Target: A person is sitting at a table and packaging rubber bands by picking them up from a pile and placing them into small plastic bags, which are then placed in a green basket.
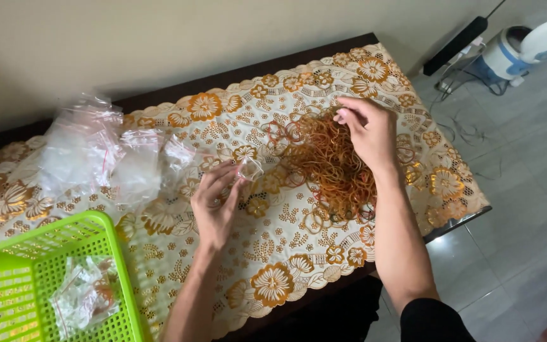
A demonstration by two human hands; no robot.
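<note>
**Hands at the rubber bands**

The left hand (213, 201), at frame centre, pinches a small clear bag (249, 169) between its fingertips. The right hand (368, 130), upper right of centre, dips curled fingers onto the band pile (330, 166); whether they clamp a band cannot be told. Empty bags (106, 152) lie upper left. A green basket (39, 278) at lower left holds filled bags (87, 294).

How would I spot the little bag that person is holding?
Start at the floral tablecloth and find the pile of orange rubber bands. Just left of it, the left hand pinches a small clear bag. Unlike the heap of clear bags further left, it is held up singly.
</note>
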